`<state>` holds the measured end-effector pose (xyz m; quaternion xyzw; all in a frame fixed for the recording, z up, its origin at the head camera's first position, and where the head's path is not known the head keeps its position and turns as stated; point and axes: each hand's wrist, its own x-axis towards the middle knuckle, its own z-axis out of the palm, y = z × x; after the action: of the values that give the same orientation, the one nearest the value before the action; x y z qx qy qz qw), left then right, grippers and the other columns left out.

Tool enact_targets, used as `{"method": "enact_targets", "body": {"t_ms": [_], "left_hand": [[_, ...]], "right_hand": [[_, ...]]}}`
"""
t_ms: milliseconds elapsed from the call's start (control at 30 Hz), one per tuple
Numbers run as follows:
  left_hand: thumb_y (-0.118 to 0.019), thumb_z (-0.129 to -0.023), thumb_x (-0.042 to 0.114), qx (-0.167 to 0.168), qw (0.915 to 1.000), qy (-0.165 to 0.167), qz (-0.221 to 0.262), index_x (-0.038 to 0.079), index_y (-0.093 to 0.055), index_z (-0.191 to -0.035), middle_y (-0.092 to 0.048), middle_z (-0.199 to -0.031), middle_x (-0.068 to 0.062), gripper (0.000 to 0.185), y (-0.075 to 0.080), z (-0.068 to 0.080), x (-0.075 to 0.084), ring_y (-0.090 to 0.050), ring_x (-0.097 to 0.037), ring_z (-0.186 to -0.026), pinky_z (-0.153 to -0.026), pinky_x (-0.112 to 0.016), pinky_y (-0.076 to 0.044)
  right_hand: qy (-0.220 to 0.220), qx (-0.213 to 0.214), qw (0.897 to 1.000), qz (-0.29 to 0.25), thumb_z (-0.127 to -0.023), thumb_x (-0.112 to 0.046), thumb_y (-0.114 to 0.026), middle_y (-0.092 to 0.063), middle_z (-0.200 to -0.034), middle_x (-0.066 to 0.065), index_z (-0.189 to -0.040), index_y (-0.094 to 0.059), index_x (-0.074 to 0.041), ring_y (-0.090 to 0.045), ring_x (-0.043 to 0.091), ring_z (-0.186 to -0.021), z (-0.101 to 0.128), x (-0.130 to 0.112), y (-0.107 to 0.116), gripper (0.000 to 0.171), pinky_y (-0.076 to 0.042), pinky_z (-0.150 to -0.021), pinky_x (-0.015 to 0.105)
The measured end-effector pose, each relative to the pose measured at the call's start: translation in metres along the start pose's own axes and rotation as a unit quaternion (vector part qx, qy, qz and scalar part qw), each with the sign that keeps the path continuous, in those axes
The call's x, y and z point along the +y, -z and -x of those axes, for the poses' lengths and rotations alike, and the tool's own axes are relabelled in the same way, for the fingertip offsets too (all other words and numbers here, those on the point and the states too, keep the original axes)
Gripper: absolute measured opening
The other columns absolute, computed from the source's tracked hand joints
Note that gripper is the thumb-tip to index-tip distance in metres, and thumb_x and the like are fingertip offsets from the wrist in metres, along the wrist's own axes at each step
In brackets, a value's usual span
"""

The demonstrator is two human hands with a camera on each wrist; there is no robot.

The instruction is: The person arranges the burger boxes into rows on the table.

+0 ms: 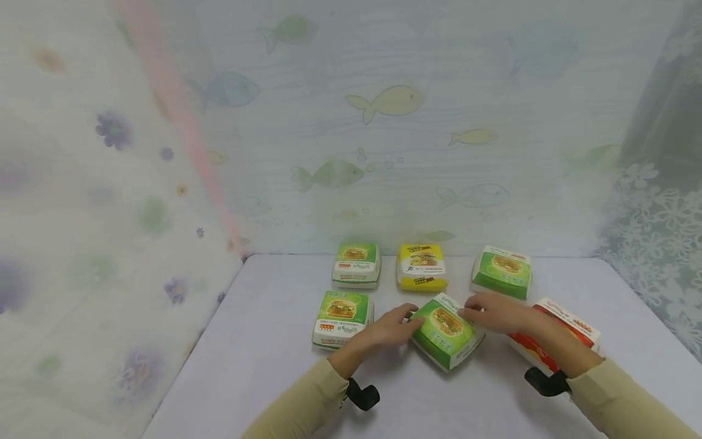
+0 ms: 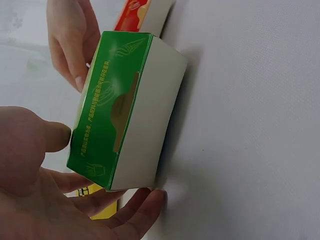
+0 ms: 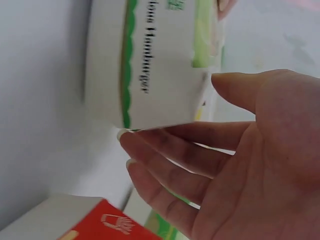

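Observation:
A green and white hamburger box (image 1: pixel 446 329) with a burger picture on its lid sits turned at an angle on the table, between both hands. My left hand (image 1: pixel 392 329) grips its left corner, the thumb at the lid's edge and the fingers round the end, as the left wrist view shows beside the green side panel (image 2: pixel 110 100). At the opposite corner my right hand (image 1: pixel 493 312) holds the box, thumb by the lid's edge and fingertips along the white side (image 3: pixel 165 95). The box's far side is partly hidden behind the hands.
Left of the held box lies another green box (image 1: pixel 342 317). Behind stand a green box (image 1: pixel 356 265), a yellow box (image 1: pixel 422 268) and a third green one (image 1: pixel 501 271). A red box (image 1: pixel 570 323) lies partly under the right forearm. Patterned curtains (image 1: pixel 384 134) border the white table (image 1: pixel 247 353).

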<state>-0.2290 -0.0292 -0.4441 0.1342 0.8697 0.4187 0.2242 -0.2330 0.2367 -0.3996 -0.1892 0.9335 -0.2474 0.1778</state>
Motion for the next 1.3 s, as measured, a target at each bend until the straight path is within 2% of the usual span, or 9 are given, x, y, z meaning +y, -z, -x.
{"method": "enact_targets", "body": {"t_ms": [200, 400, 500, 733, 900, 1000, 1133, 1233, 1300], "left_hand": [[-0.053, -0.104, 0.051, -0.010, 0.9999, 0.003, 0.014, 0.010, -0.044, -0.153, -0.052, -0.149, -0.017, 0.065, -0.001, 0.004, 0.000, -0.046, -0.035, -0.140, -0.112, -0.054, -0.041], [-0.055, -0.103, 0.051, -0.008, 0.9999, 0.009, 0.006, 0.008, -0.044, -0.152, -0.050, -0.152, -0.015, 0.067, -0.004, 0.004, 0.000, -0.045, -0.033, -0.142, -0.114, -0.052, -0.040], [-0.053, -0.105, 0.048, -0.001, 1.0000, 0.006, -0.001, 0.006, -0.046, -0.151, -0.052, -0.150, -0.014, 0.062, -0.004, 0.002, 0.000, -0.046, -0.032, -0.141, -0.114, -0.052, -0.040], [-0.050, -0.108, 0.039, 0.020, 0.9995, -0.016, -0.021, 0.005, -0.054, -0.141, -0.063, -0.126, -0.010, 0.047, 0.001, -0.001, 0.001, -0.058, -0.025, -0.118, -0.103, -0.047, -0.048], [-0.049, -0.108, 0.038, 0.022, 0.9994, -0.020, -0.017, 0.003, -0.051, -0.144, -0.060, -0.132, -0.014, 0.051, 0.001, 0.001, -0.001, -0.057, -0.027, -0.123, -0.107, -0.048, -0.046], [-0.050, -0.108, 0.038, 0.018, 0.9996, -0.018, -0.010, 0.000, -0.048, -0.146, -0.059, -0.128, -0.015, 0.053, 0.000, 0.005, -0.002, -0.060, -0.027, -0.113, -0.099, -0.046, -0.050], [-0.052, -0.107, 0.036, 0.011, 0.9998, -0.018, 0.001, -0.001, -0.048, -0.143, -0.058, -0.117, -0.011, 0.052, -0.001, 0.008, 0.000, -0.058, -0.020, -0.095, -0.083, -0.039, -0.050], [-0.052, -0.107, 0.033, 0.012, 0.9995, -0.028, 0.009, -0.001, -0.049, -0.141, -0.058, -0.113, -0.010, 0.048, -0.002, 0.007, 0.001, -0.057, -0.019, -0.091, -0.079, -0.035, -0.049], [-0.052, -0.107, 0.030, 0.019, 0.9993, -0.032, 0.002, -0.002, -0.048, -0.142, -0.058, -0.115, -0.012, 0.048, -0.001, 0.003, 0.002, -0.058, -0.020, -0.093, -0.080, -0.036, -0.050]], "right_hand": [[0.002, 0.007, 1.000, -0.001, -0.105, -0.032, -0.057, -0.069, -0.112, 0.008, -0.123, -0.066, 0.002, -0.062, 0.024, -0.100, -0.006, -0.004, 0.006, 0.039, -0.057, -0.085, 0.046], [0.002, -0.011, 1.000, 0.007, -0.105, -0.033, -0.056, -0.068, -0.109, 0.006, -0.122, -0.067, 0.001, -0.060, 0.021, -0.096, -0.011, -0.004, 0.005, 0.040, -0.056, -0.082, 0.041], [0.001, -0.017, 1.000, 0.003, -0.105, -0.033, -0.056, -0.066, -0.098, 0.002, -0.114, -0.071, -0.002, -0.058, 0.018, -0.088, -0.011, -0.002, 0.003, 0.036, -0.052, -0.073, 0.036], [-0.009, -0.020, 1.000, 0.006, -0.105, -0.035, -0.056, -0.060, -0.081, -0.002, -0.096, -0.070, -0.011, -0.052, 0.016, -0.075, -0.008, -0.003, 0.000, 0.030, -0.042, -0.063, 0.032], [0.005, -0.022, 1.000, 0.001, -0.106, -0.033, -0.055, -0.060, -0.079, -0.001, -0.087, -0.068, -0.012, -0.052, 0.016, -0.073, -0.009, -0.004, 0.000, 0.031, -0.043, -0.062, 0.031], [0.018, -0.026, 0.999, -0.008, -0.107, -0.031, -0.054, -0.062, -0.081, -0.001, -0.089, -0.068, -0.009, -0.053, 0.016, -0.074, -0.011, -0.002, 0.002, 0.031, -0.046, -0.064, 0.031], [0.038, -0.029, 0.999, -0.013, -0.107, -0.029, -0.053, -0.065, -0.088, 0.000, -0.108, -0.070, 0.000, -0.058, 0.015, -0.078, -0.013, 0.003, 0.003, 0.034, -0.051, -0.068, 0.032], [0.042, -0.027, 0.999, -0.017, -0.107, -0.029, -0.053, -0.066, -0.090, 0.000, -0.116, -0.069, 0.004, -0.060, 0.015, -0.079, -0.014, 0.005, 0.002, 0.037, -0.053, -0.069, 0.032], [0.031, -0.026, 0.999, -0.018, -0.107, -0.030, -0.053, -0.066, -0.089, 0.000, -0.112, -0.070, 0.001, -0.060, 0.015, -0.078, -0.013, 0.004, 0.002, 0.036, -0.052, -0.069, 0.032]]}}
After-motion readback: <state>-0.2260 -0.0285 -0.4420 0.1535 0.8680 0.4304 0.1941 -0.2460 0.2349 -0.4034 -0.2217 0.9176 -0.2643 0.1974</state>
